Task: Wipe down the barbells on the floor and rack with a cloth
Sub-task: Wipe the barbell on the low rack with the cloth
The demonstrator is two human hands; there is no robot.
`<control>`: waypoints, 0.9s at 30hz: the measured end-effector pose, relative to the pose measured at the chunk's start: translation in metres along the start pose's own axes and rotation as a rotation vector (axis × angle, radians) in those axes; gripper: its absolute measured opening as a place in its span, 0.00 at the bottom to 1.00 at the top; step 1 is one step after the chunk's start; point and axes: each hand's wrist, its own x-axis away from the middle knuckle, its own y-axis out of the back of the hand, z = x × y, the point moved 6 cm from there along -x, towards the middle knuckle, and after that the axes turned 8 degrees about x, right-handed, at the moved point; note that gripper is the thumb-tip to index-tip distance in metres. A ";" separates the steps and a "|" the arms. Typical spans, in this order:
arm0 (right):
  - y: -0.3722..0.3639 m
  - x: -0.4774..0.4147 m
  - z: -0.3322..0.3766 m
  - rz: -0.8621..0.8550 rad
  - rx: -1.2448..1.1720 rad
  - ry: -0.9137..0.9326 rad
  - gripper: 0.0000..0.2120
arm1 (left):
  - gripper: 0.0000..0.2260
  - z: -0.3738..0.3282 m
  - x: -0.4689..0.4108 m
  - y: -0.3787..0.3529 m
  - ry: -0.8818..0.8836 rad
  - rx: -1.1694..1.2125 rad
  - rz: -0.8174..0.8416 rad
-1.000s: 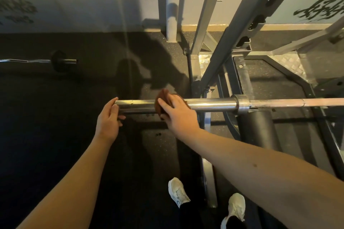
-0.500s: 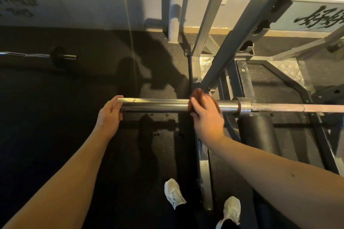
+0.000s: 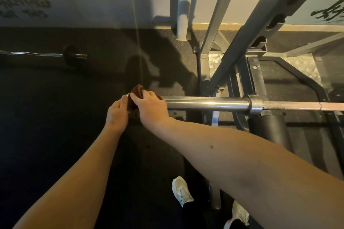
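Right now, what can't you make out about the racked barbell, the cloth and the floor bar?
Head view only.
Racked barbell: sleeve tip hidden under brown cloth and right hand; far end cut by right edge.
Left hand: fingertips hidden behind the cloth, grip unclear.
Curl bar on floor: left end cut by left edge, dim.
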 end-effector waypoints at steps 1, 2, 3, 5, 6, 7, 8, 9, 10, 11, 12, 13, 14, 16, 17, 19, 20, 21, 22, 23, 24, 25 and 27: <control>0.001 0.007 -0.010 0.002 0.001 0.017 0.30 | 0.19 -0.003 0.003 0.001 -0.020 -0.010 -0.021; 0.002 0.015 -0.023 0.000 0.000 0.020 0.31 | 0.18 -0.005 0.005 0.003 -0.047 -0.035 -0.046; 0.003 0.025 -0.039 -0.004 0.001 0.008 0.32 | 0.17 -0.011 0.009 0.003 -0.103 -0.102 -0.073; 0.005 0.047 -0.076 -0.010 -0.001 -0.047 0.32 | 0.17 -0.024 0.022 0.002 -0.230 -0.331 -0.150; 0.007 0.057 -0.095 -0.001 -0.004 -0.079 0.32 | 0.17 -0.032 0.030 -0.002 -0.294 -0.439 -0.195; 0.011 0.068 -0.112 0.007 -0.006 -0.108 0.31 | 0.17 -0.041 0.039 -0.009 -0.338 -0.516 -0.227; 0.016 0.076 -0.130 0.014 -0.006 -0.139 0.30 | 0.17 -0.048 0.048 -0.018 -0.365 -0.569 -0.241; 0.023 0.086 -0.146 0.016 -0.008 -0.171 0.29 | 0.18 -0.054 0.057 -0.030 -0.386 -0.612 -0.235; 0.030 0.094 -0.161 0.018 -0.026 -0.209 0.29 | 0.19 -0.058 0.064 -0.044 -0.403 -0.658 -0.216; 0.039 0.104 -0.175 0.013 -0.061 -0.248 0.28 | 0.19 -0.063 0.072 -0.061 -0.410 -0.695 -0.183; 0.048 0.114 -0.188 -0.004 -0.114 -0.290 0.27 | 0.20 -0.067 0.080 -0.079 -0.414 -0.725 -0.143; 0.058 0.125 -0.200 -0.030 -0.190 -0.330 0.27 | 0.20 -0.071 0.089 -0.100 -0.426 -0.740 -0.096; 0.069 0.137 -0.210 -0.064 -0.284 -0.368 0.26 | 0.19 -0.077 0.100 -0.123 -0.442 -0.739 -0.049; 0.089 0.165 -0.227 -0.141 -0.471 -0.427 0.26 | 0.16 -0.090 0.127 -0.169 -0.509 -0.701 0.035; 0.097 0.180 -0.236 -0.170 -0.545 -0.453 0.26 | 0.13 -0.095 0.141 -0.194 -0.531 -0.666 0.095; 0.109 0.215 -0.256 -0.226 -0.651 -0.521 0.24 | 0.09 -0.101 0.173 -0.245 -0.522 -0.562 0.282; 0.113 0.233 -0.269 -0.263 -0.699 -0.559 0.22 | 0.11 -0.100 0.189 -0.270 -0.478 -0.496 0.396; 0.117 0.252 -0.281 -0.295 -0.741 -0.596 0.20 | 0.13 -0.101 0.206 -0.292 -0.431 -0.413 0.491; 0.121 0.270 -0.293 -0.327 -0.781 -0.624 0.18 | 0.17 -0.097 0.219 -0.314 -0.388 -0.353 0.548; 0.125 0.288 -0.306 -0.353 -0.817 -0.654 0.17 | 0.20 -0.094 0.230 -0.334 -0.364 -0.318 0.593; 0.128 0.306 -0.319 -0.375 -0.860 -0.681 0.18 | 0.22 -0.094 0.246 -0.353 -0.373 -0.322 0.639; 0.132 0.325 -0.331 -0.385 -0.891 -0.706 0.19 | 0.19 -0.096 0.264 -0.370 -0.401 -0.338 0.672; 0.139 0.363 -0.357 -0.381 -0.896 -0.726 0.21 | 0.10 -0.104 0.300 -0.400 -0.475 -0.386 0.697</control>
